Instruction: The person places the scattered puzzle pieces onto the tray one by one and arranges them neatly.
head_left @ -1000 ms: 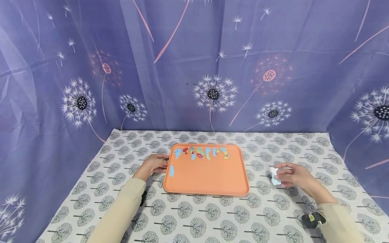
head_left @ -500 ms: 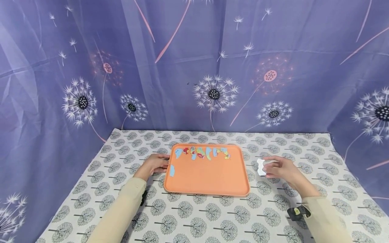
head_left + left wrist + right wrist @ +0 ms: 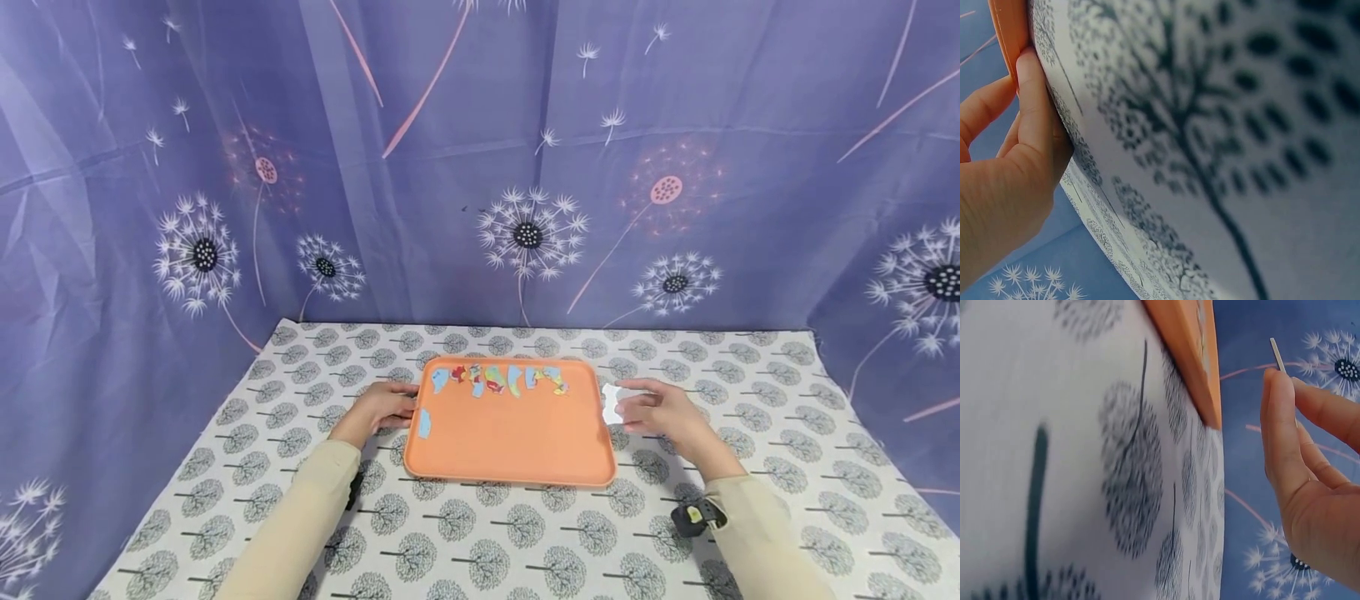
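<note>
An orange tray (image 3: 510,433) lies on the cloth, with several blue and multicoloured puzzle pieces (image 3: 492,378) in a row along its far side. One light blue piece (image 3: 424,422) lies apart near its left rim. My left hand (image 3: 377,408) is at the tray's left edge; in the left wrist view its fingertips hold the orange rim (image 3: 1010,31). With thumb and fingers my right hand (image 3: 660,414) pinches a pale puzzle piece (image 3: 611,404) by the tray's right rim. In the right wrist view this piece (image 3: 1277,354) appears edge-on, raised off the cloth.
A white cloth with grey tree prints (image 3: 517,533) covers the table. Purple curtains with dandelion prints (image 3: 420,208) stand behind it and at both sides. A black strap device (image 3: 696,517) is on the right wrist.
My right hand has carried the puzzle piece leftward from the cloth on the right to the tray's right rim. The left hand and the tray have stayed in place.
</note>
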`<state>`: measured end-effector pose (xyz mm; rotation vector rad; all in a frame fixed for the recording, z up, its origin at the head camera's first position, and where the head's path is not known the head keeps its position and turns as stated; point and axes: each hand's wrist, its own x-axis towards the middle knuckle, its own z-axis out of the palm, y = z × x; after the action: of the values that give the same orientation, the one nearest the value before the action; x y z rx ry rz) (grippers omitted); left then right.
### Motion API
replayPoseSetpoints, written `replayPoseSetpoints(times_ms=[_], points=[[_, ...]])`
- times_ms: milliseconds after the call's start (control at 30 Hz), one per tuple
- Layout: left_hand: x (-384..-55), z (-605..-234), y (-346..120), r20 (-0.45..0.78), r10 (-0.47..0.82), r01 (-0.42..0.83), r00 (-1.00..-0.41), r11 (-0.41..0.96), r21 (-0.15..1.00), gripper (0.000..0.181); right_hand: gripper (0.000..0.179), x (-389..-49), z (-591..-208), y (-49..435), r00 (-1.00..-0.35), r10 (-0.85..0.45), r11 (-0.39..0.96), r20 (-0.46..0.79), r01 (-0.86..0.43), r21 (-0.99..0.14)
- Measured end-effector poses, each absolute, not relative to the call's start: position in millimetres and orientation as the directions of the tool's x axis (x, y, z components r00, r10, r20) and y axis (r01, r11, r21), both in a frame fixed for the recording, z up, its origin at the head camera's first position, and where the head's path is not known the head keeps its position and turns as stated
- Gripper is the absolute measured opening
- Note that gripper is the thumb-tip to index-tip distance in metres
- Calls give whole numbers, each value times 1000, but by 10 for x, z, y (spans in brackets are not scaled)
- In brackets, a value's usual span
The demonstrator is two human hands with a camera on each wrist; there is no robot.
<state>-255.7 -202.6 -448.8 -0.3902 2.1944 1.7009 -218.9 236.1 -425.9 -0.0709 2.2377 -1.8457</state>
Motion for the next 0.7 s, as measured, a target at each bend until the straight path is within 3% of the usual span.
replayPoseSetpoints(times_ms=[700], points=[[-2533,-4482,-2016,-419,-5,-409,-908,236,882,46,58,-2314,-4197,1744,-973,-204,91,-108,91,-992]])
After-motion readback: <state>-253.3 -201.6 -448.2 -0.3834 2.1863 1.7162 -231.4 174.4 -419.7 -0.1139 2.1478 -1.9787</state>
